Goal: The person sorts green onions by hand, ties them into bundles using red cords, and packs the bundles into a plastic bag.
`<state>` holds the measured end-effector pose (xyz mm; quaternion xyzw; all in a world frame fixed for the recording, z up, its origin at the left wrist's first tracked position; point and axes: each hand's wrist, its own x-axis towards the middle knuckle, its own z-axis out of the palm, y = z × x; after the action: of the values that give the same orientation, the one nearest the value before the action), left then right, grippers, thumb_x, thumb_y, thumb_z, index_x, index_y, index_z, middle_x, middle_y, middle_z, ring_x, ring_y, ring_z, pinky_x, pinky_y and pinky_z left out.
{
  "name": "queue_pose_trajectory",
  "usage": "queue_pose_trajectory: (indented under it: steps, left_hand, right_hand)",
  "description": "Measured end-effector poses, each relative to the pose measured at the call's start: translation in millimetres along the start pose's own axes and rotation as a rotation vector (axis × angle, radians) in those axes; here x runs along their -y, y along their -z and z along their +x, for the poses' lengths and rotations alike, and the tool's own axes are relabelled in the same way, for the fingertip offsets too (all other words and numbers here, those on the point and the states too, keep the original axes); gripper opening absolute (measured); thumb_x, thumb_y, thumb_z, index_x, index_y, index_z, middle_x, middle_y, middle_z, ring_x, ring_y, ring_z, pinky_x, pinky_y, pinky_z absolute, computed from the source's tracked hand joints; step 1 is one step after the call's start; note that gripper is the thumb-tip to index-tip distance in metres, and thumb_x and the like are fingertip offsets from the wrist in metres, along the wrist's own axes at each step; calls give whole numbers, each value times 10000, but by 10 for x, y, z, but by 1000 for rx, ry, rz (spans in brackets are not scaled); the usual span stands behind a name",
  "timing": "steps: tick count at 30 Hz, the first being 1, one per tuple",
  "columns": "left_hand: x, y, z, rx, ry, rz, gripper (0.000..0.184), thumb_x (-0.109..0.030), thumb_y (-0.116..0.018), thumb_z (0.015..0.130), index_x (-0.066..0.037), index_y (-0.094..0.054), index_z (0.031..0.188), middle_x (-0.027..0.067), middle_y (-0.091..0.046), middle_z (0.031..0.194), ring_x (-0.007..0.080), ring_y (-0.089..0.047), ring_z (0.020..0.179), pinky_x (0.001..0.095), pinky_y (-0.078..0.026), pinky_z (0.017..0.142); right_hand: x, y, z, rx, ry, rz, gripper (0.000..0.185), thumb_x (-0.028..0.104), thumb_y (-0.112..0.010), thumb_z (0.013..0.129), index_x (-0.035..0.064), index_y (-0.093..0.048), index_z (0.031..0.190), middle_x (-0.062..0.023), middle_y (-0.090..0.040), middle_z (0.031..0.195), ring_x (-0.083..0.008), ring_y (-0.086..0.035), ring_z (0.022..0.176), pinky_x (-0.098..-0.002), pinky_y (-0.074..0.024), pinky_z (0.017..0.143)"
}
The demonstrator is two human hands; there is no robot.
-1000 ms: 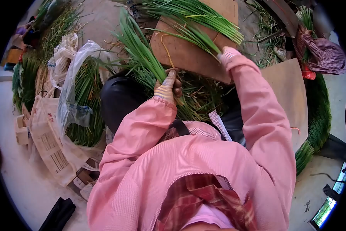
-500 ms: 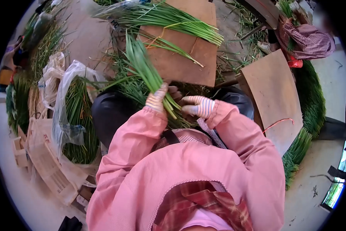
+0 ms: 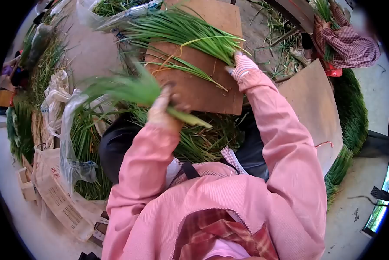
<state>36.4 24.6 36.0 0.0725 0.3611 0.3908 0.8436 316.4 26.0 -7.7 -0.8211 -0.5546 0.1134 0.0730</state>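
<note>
The person's left arm (image 3: pixel 144 160) is bent, the blurred left hand (image 3: pixel 163 106) curled in a grip; the right arm (image 3: pixel 285 125) reaches farther forward, the right hand (image 3: pixel 243 66) angled forward and inward.

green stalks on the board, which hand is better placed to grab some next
Probably the right hand: it's at the ends of the green stalks on the board, while the left hand holds a separate bunch.
</note>
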Motion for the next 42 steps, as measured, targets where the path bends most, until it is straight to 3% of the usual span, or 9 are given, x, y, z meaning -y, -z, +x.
queue_pose_trajectory:
  steps: [5,15,25,28,29,31,37,39,42]
  left_hand:
    - [588,-227,896,94,148,58,263,-190,-525,811,-90,-475,1049,119,-510,1012,276,-518,897,402,-460,739]
    - [-659,309,959,-428,-227,138,284,-211,-466,844,-105,-416,1103,107,-510,1003,291,-516,909,437,-449,791]
    - [-345,321,-337,140,-345,200,297,-164,-570,781,-110,-470,1055,-2,-411,741,124,-387,634,272,-401,614]
    - [-292,217,-476,142,-441,190,332,-164,-587,773,-96,-463,1073,60,-531,740,169,-496,640,319,-437,561]
    - [-281,241,-498,143,-444,180,332,-164,-587,773,-96,-463,1073,60,-531,740,169,-496,640,319,-437,561]
    - [-260,313,-496,155,-409,205,267,-148,-551,797,-99,-479,1049,33,-522,688,128,-472,542,291,-419,488]
    - [270,345,-519,-80,50,182,275,-264,-563,797,-87,-504,1000,10,-471,657,113,-423,499,283,-391,451]
    - [519,437,-423,202,164,11,402,-278,-570,789,-80,-427,1108,60,-530,807,177,-510,672,340,-445,573]
    - [795,442,-434,281,222,45,502,-286,-576,776,-63,-369,1176,94,-501,1055,250,-501,921,398,-434,756]
  right_hand:
    - [105,-49,-213,-7,71,-36,474,279,-623,688,13,-478,1052,-202,-537,997,-344,-505,936,-364,-401,818]
    - [-299,-79,192,66,-47,206,430,306,-536,778,51,-475,1119,-192,-534,1034,-320,-499,969,-321,-402,809]
    - [13,313,95,161,-8,-155,310,265,-540,761,57,-542,991,-198,-557,935,-338,-528,882,-364,-424,765]
    - [-36,519,48,77,-79,234,413,252,-571,753,32,-500,1095,-159,-575,986,-239,-551,899,-298,-398,796]
    - [-105,483,-14,-28,-6,514,362,279,-579,758,28,-547,1017,-106,-598,803,-196,-563,691,-317,-439,639]
    - [-124,564,-308,250,-228,1140,301,309,-568,775,39,-576,907,-39,-519,601,-144,-472,469,-280,-379,442]
    - [171,467,-1200,341,-476,1195,297,316,-531,799,19,-549,810,13,-404,481,-88,-348,359,-220,-256,334]
    - [232,379,-1364,308,-134,1227,307,324,-524,804,19,-547,824,-6,-433,471,-107,-400,366,-218,-300,341]
    - [524,66,-1824,533,-210,1176,211,274,-544,794,68,-568,829,-8,-507,548,-104,-461,452,-238,-368,417]
